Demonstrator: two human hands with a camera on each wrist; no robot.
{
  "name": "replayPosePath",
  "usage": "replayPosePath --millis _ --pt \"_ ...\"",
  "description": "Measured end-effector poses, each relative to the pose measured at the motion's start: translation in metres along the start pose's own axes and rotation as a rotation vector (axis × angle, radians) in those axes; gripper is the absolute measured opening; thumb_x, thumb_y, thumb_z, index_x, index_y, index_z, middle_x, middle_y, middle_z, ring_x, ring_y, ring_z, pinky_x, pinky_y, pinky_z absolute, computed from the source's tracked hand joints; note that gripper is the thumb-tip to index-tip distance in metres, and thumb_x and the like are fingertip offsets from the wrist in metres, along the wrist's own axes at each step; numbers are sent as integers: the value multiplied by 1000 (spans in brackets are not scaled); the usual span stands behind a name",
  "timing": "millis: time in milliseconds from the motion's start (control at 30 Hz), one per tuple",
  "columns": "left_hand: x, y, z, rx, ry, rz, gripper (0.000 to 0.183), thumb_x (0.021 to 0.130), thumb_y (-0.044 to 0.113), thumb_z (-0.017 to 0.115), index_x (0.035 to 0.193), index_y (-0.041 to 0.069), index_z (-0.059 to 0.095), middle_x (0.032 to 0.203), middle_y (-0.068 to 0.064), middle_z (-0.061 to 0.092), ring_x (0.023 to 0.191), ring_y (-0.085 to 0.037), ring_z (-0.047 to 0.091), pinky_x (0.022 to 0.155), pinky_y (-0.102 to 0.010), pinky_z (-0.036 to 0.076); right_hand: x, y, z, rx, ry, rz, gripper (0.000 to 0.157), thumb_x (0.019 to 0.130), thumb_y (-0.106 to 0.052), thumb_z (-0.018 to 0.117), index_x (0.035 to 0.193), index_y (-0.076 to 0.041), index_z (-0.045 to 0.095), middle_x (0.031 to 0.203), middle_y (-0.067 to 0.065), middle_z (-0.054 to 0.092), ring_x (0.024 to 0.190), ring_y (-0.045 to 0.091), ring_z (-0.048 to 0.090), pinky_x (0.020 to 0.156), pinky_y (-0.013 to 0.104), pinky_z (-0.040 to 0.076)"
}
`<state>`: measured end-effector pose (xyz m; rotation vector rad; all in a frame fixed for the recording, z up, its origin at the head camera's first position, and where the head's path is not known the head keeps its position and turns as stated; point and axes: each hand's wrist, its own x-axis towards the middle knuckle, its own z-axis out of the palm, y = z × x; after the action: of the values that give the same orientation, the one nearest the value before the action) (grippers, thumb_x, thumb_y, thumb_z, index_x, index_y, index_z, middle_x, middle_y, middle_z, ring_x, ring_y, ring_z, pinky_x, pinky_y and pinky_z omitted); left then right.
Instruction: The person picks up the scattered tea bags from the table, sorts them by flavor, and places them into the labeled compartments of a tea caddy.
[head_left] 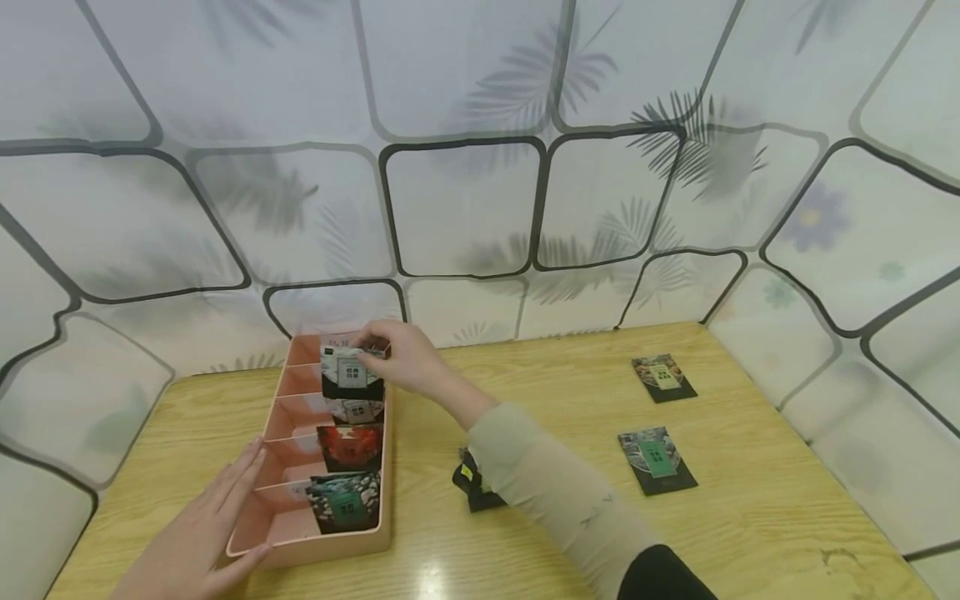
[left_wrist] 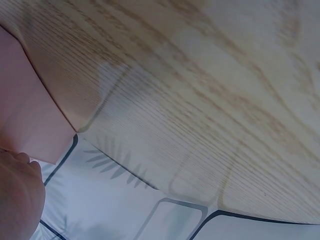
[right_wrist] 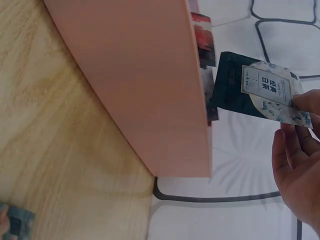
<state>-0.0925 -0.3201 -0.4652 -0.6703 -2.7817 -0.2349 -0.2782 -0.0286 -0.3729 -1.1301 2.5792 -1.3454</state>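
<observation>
My right hand (head_left: 412, 358) pinches the top edge of a black-and-white tea sachet (head_left: 351, 379) between thumb and fingers, above the rear part of a pink divided box (head_left: 337, 546). In the right wrist view the sachet (right_wrist: 252, 87) is clear of the box wall (right_wrist: 135, 90). My left hand (head_left: 195, 529) lies along the box's front left side, fingers extended and touching it. Inside the box, at the right of separate compartments, stand green tea sachets (head_left: 345, 504), a red sachet (head_left: 351, 448) and a greyish sachet (head_left: 358, 411). The rearmost compartment is partly hidden by my right hand.
On the wooden table (head_left: 555, 375), a yellow-labelled sachet (head_left: 663, 377) and a green-labelled sachet (head_left: 657, 461) lie flat at the right. Black packets (head_left: 480, 492) lie partly under my right sleeve. A patterned fabric wall (head_left: 465, 208) stands close behind the box.
</observation>
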Motion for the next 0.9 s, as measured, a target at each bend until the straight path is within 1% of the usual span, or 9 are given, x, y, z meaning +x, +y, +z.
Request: replayPosePath --millis 133,267,400,633,900 --pt "-1 -1 1 -2 11 4 123 82 50 86 172 12 12 180 -3 11 152 18 -17 112 3 -10 2 3 12 -49 -30 -1 16 104 -11 68 118 -8 76 119 7 76 102 15 70 84 14 53" --pt "-1 -1 1 -2 16 7 123 81 50 87 172 11 13 180 -3 11 151 18 -17 113 3 -10 1 6 22 -145 -76 0 14 103 -14 70 116 -10 76 113 3 76 96 10 68 81 12 52" --pt "-1 -1 1 -9 13 12 123 82 49 86 172 12 12 180 -3 10 150 18 -17 113 3 -10 -2 11 30 -211 -101 -3 13 103 -15 71 114 -11 77 112 2 76 96 8 69 82 11 52" --pt "-1 -1 1 -16 38 37 123 80 47 88 172 9 15 180 -1 9 154 15 -14 114 3 -8 -5 19 36 -255 -96 -23 10 102 -13 72 110 -12 77 108 2 76 96 8 71 82 9 53" --pt "-1 0 1 -8 8 -1 122 82 49 86 172 12 12 180 -2 10 150 18 -17 112 3 -10 -7 21 39 -304 -107 -27 10 100 -11 74 109 -14 76 108 -1 75 95 6 69 81 9 53"
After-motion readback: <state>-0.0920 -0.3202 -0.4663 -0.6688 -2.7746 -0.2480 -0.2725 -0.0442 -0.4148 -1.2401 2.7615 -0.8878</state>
